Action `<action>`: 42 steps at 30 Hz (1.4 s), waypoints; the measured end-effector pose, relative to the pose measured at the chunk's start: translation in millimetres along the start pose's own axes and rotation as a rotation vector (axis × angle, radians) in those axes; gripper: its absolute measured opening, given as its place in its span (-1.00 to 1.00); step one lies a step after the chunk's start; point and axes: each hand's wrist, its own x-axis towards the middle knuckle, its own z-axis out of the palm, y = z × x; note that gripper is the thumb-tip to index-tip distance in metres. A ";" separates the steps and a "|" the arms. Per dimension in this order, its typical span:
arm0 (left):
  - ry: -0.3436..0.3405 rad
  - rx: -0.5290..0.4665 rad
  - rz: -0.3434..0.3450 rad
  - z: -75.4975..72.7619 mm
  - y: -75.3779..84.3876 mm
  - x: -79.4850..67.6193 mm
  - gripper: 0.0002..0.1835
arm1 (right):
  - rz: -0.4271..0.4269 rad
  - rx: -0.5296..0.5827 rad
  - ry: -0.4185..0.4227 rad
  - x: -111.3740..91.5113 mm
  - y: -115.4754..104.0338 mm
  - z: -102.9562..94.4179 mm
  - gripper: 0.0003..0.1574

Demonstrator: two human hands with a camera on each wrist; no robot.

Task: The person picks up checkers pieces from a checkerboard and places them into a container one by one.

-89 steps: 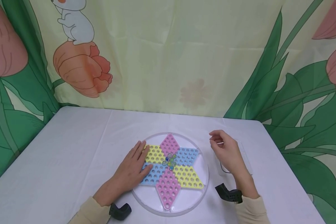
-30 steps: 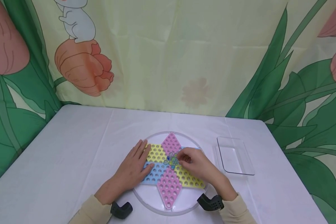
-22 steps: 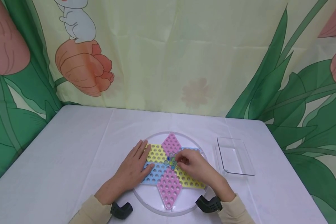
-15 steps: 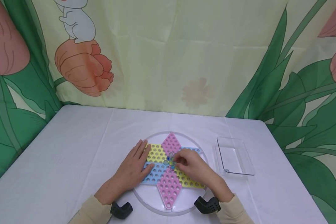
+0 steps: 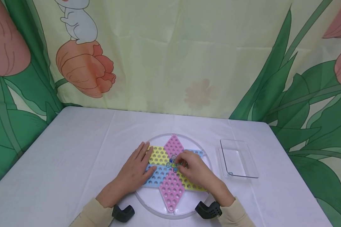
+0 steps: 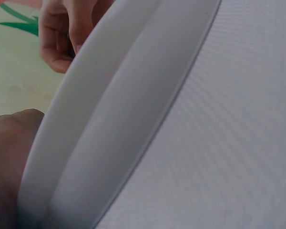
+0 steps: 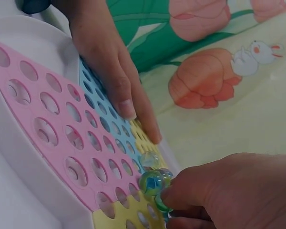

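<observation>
A round white Chinese checkers board (image 5: 143,201) carries a pink, yellow and blue star full of holes. Several glass marbles (image 7: 151,182) cluster at its middle, clear, green and blue ones. My left hand (image 5: 134,168) lies flat with straight fingers over the board's left side, on the yellow and blue points. At the cluster's right edge, my right hand (image 5: 194,167) pinches a greenish marble (image 7: 162,204) between thumb and fingertips, partly hidden by the fingers. The left wrist view shows mostly the board's rim (image 6: 100,109), with the right hand's curled fingers beyond it.
Right of the board stands a clear rectangular plastic box (image 5: 253,164), with a small marble (image 5: 230,173) at its near left corner. A white cloth covers the table (image 5: 74,151). Behind it hangs a printed curtain (image 5: 159,63) with tulips and a rabbit.
My right hand has come from over the clear box to the marbles and edged slightly left and nearer. A marble now shows in the box's corner. The left hand stays put.
</observation>
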 end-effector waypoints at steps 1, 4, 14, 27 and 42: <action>0.000 -0.001 0.000 -0.1 0.1 -0.1 -0.22 | -0.003 0.000 0.004 0.0 -0.2 0.4 -0.82; 0.005 -0.002 -0.002 -0.1 0.3 -0.3 -0.23 | -0.002 0.003 0.012 -0.1 -0.8 1.0 -0.81; 0.041 -0.006 0.018 0.4 0.9 -0.6 -0.24 | 0.053 0.036 0.046 -3.0 -0.4 -4.1 -0.76; 0.007 -0.010 0.001 0.5 0.3 -0.8 -0.23 | 0.084 0.037 0.116 -3.2 0.7 -11.2 -0.76; 0.001 -0.002 0.002 0.8 0.1 0.0 -0.22 | 0.053 0.058 0.189 -4.8 6.4 -25.6 -0.80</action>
